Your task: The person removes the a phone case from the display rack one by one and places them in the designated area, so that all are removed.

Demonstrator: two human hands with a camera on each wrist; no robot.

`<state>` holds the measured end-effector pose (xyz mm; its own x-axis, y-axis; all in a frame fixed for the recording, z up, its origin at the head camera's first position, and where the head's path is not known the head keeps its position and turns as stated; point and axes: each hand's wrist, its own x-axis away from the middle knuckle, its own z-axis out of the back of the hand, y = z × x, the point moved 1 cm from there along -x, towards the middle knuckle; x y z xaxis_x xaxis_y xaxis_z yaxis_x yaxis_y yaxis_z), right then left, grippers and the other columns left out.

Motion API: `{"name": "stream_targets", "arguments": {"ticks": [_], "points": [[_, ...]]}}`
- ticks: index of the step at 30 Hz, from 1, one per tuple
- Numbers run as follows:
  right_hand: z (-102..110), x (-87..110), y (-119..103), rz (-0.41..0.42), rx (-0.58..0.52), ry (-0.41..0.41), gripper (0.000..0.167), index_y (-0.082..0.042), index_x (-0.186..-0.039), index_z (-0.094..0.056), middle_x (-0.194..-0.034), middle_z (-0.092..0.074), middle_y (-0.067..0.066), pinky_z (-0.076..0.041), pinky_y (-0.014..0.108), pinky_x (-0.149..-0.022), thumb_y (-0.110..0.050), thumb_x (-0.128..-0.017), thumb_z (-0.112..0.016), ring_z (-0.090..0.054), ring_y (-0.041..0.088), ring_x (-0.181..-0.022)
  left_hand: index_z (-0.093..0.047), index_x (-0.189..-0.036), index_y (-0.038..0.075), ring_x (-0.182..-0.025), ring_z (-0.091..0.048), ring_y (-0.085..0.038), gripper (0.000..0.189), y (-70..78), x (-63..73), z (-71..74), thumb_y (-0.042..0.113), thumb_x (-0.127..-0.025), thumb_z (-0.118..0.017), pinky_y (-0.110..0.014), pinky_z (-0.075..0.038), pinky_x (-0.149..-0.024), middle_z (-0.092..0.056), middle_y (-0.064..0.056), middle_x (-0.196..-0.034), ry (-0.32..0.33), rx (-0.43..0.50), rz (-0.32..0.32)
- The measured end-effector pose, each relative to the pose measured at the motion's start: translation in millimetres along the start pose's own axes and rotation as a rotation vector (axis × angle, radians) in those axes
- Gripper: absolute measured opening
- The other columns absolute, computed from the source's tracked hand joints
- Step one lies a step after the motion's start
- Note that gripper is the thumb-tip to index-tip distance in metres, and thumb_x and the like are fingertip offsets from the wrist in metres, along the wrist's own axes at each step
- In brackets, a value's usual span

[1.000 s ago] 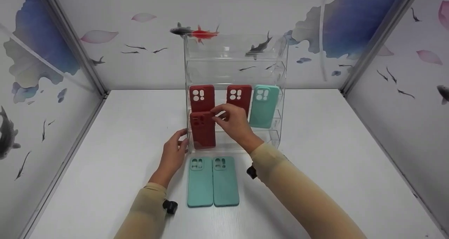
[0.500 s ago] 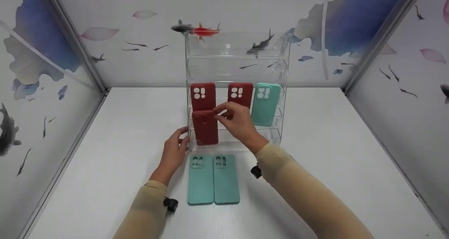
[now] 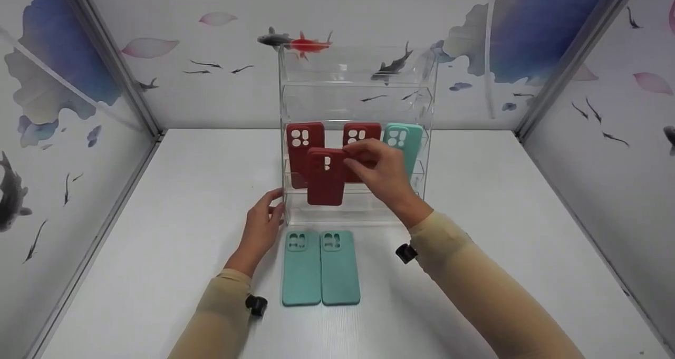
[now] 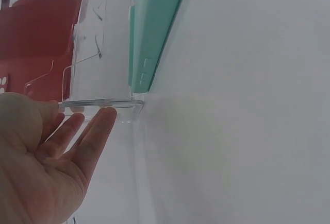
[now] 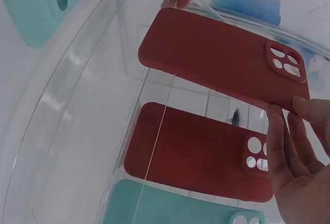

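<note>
My right hand [image 3: 382, 172] pinches a red phone case [image 3: 325, 182] by its upper right edge. In the right wrist view the thumb and fingers meet at the camera-hole end of this case [image 5: 221, 59]. It hangs in front of the clear acrylic rack [image 3: 358, 216], overlapping two other red cases: one at the left [image 3: 298, 156] and one behind my hand [image 3: 354, 129]. A teal case [image 3: 406, 143] stands at their right. My left hand [image 3: 261, 227] touches the rack's left side; the left wrist view shows its extended fingers [image 4: 95, 139] against the clear side panel.
Two teal phone cases [image 3: 301, 274] [image 3: 340, 274] lie side by side on the white table [image 3: 211, 164], in front of the rack. The rack's upper tiers [image 3: 353, 103] rise toward the patterned back wall [image 3: 358, 11]. Side walls [image 3: 47, 137] border the table.
My right hand has lifted the red case out of the lower left tier and carried it up and to the right. My left hand has stayed at the rack's side.
</note>
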<state>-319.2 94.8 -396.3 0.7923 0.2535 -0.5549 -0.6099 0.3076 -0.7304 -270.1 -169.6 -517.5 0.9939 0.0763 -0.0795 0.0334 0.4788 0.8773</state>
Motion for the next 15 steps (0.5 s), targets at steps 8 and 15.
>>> {"name": "stream_targets", "arguments": {"ticks": [8,15], "points": [[26,12.9,0,-0.126,0.015,-0.081,0.019,-0.013,-0.111,-0.077,-0.109,-0.075,0.004,-0.067,0.035,-0.084,-0.009,-0.093,-0.078,-0.077,0.019,-0.088,-0.048,-0.152,0.016,-0.118,-0.066,-0.026,0.042,0.8,1.2,-0.8,0.023,-0.110,-0.052,-0.036,-0.062,-0.098,-0.053,-0.005,-0.155,0.001,-0.006,-0.004],[51,19.8,5,-0.317,0.049,-0.183,0.019,-0.012,-0.112,-0.077,-0.110,-0.075,0.007,-0.067,0.036,-0.082,-0.009,-0.093,-0.077,-0.077,0.024,-0.085,-0.048,-0.152,0.016,-0.118,-0.067,-0.025,0.042,2.7,1.4,-0.3,0.022,-0.110,-0.051,-0.035,-0.062,-0.098,-0.052,-0.005,-0.155,-0.002,0.003,-0.009]]}}
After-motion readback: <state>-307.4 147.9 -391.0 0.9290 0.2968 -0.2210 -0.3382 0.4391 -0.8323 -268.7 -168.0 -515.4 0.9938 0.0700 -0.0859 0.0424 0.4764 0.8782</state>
